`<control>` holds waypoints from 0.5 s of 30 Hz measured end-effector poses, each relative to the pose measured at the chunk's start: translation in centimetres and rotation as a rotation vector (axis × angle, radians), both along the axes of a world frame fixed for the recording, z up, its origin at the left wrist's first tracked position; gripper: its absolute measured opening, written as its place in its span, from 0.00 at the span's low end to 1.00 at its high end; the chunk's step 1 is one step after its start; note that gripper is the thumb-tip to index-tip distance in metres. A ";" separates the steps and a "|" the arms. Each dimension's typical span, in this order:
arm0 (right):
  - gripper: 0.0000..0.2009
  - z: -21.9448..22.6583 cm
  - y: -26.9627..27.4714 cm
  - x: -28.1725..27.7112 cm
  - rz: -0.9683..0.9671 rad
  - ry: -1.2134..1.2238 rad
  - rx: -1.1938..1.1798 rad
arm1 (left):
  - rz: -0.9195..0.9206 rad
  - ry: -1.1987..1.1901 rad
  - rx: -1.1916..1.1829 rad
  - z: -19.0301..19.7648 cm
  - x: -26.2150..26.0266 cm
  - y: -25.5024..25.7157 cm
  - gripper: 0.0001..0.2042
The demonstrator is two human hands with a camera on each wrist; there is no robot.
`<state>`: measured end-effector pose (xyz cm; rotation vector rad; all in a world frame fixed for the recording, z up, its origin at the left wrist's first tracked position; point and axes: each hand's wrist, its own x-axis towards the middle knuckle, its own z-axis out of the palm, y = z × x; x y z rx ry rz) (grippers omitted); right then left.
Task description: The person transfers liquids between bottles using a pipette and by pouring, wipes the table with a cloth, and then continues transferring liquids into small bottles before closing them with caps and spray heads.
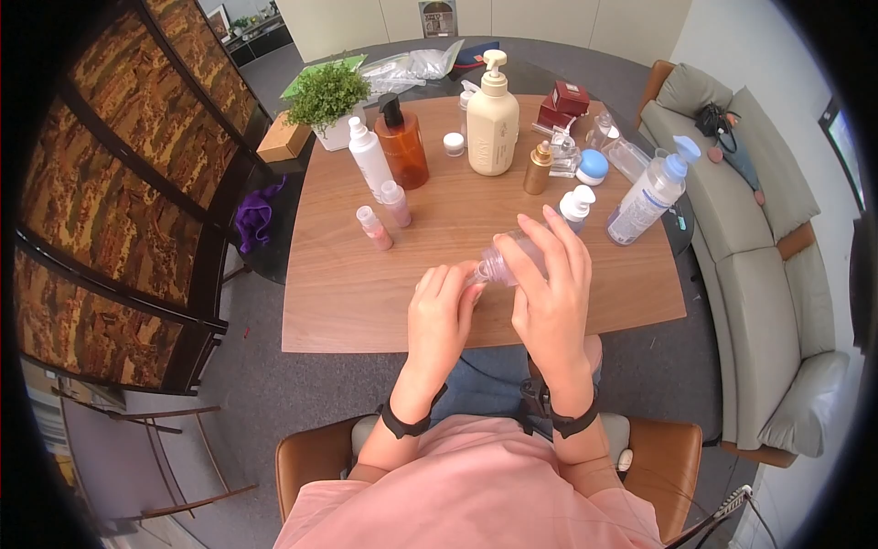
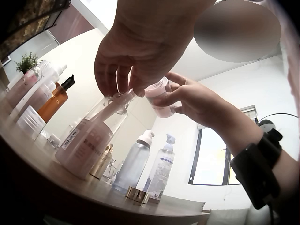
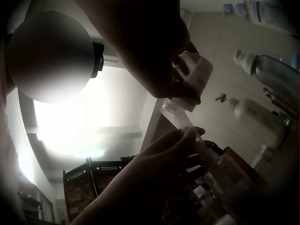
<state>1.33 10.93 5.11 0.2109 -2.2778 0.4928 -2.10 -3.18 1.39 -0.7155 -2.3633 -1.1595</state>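
Observation:
My right hand (image 1: 553, 284) grips a pink see-through bottle (image 1: 498, 267), tilted so its uncapped neck points toward my left hand (image 1: 441, 306). Between the left fingertips is a clear tapering piece (image 3: 182, 121), shaped like a small funnel, its wide end right at the bottle's mouth. Below it, in the left wrist view, a larger clear bottle (image 2: 84, 147) with a barcode label and pink contents stands upright on the table. The head view has this bottle hidden by my hands. Fingers partly cover the clear piece.
Beyond my hands on the wooden table (image 1: 439, 311) stand a cream pump bottle (image 1: 492, 128), an amber bottle (image 1: 402, 146), a blue-topped pump bottle (image 1: 645, 201) and two small pink bottles (image 1: 375, 229) at left. A gold ring-shaped cap (image 2: 138, 195) lies near the edge.

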 end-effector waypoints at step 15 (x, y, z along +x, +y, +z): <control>0.23 0.0 0.0 0.0 -0.005 0.012 0.009 | -0.002 0.001 -0.005 -0.2 0.0 -0.1 0.10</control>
